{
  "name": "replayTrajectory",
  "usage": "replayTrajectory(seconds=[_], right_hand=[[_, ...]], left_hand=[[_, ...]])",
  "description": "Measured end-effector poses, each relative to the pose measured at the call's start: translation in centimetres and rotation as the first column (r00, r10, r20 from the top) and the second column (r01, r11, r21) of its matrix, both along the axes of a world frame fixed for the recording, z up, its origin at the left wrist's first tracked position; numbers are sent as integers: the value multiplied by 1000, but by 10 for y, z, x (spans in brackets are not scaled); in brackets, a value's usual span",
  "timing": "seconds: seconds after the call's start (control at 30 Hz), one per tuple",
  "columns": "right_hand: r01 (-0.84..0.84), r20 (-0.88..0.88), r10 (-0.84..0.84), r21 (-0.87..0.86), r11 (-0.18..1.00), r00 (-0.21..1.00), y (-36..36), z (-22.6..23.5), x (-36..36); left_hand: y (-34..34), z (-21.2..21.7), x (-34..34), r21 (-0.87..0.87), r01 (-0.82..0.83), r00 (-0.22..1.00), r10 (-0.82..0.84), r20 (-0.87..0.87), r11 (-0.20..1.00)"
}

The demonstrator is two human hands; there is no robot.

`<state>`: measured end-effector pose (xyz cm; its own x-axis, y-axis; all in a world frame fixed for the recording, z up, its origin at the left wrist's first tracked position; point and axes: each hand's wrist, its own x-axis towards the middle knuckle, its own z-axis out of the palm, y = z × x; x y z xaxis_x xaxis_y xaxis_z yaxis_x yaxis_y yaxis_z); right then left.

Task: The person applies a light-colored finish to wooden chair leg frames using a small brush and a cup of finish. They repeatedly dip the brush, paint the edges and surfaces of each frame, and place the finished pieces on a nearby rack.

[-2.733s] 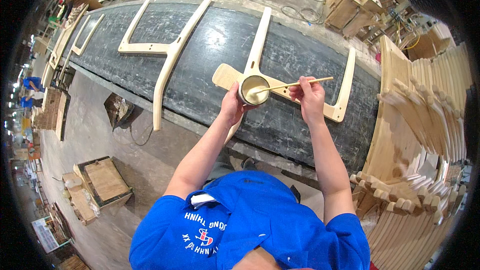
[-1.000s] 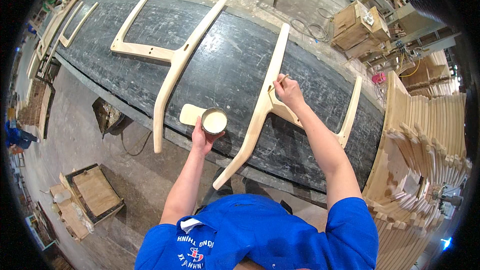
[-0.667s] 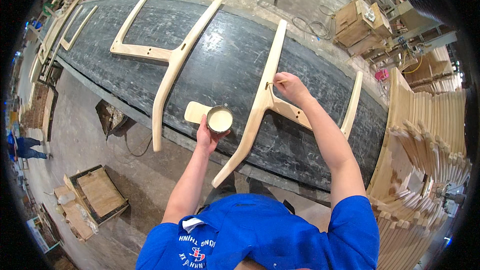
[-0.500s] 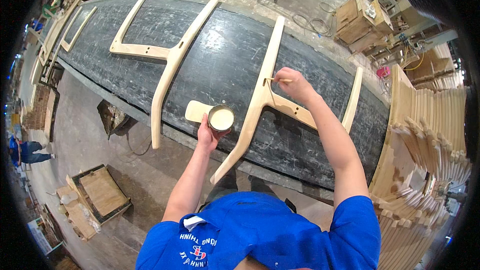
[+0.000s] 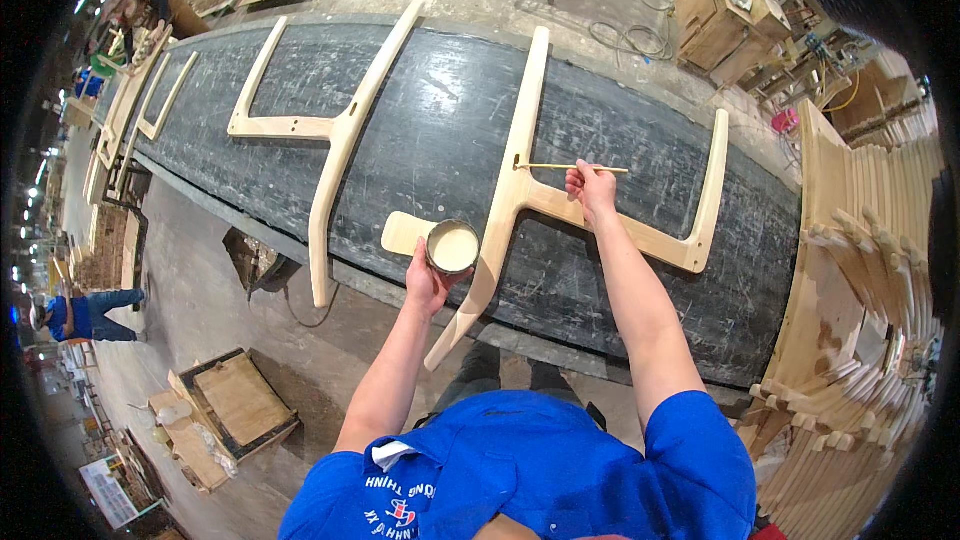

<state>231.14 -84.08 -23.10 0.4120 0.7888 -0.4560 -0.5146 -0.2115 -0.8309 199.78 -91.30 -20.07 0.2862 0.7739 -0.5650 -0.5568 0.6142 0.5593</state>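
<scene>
Leftmost, the person's left hand [image 5: 428, 285] grips a cup [image 5: 454, 246] of cream paste over the dark table [image 5: 430, 155]; a pale paddle [image 5: 405, 233] juts out beside it, though from here I can't quite tell whether it sits under the cup or against it. Just right lies the wooden frame [image 5: 510, 190], one leg overhanging the near edge. The stick [image 5: 545, 167], in the paste a few seconds ago, now has its tip at the frame's slot [image 5: 517, 161]. The right hand [image 5: 593, 188] pinches it farther from that tip than half a second ago, its back end now showing. White lettering [image 5: 385, 485] and a red emblem [image 5: 402, 512] mark the person's blue shirt [image 5: 580, 460].
</scene>
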Motion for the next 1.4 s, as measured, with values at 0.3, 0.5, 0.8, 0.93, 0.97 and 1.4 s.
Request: replayTrajectory(seconds=[0.3,0.5,0.8,0.93,0.97,1.4], right_hand=[[-145,10,146,165,975,989,-32,71,-1],[-472,759,209,144,870,617,-73,133,-14],[-185,11,186,161,969,983,-107,102,31],[-81,-236,135,225,971,962,-130,85,46],[-57,-258,116,224,973,959,-133,83,44],[22,82,-43,244,970,996,-108,68,47]], left_hand=[[9,-3,40,4,7,998,-7,70,1000],[19,-1,93,63,33,999,-34,14,997],[5,6,139,91,113,988,-121,98,989],[3,3,148,83,92,987,-102,121,992],[4,1,147,92,87,985,-99,140,992],[10,-34,164,43,-2,987,-4,159,999]])
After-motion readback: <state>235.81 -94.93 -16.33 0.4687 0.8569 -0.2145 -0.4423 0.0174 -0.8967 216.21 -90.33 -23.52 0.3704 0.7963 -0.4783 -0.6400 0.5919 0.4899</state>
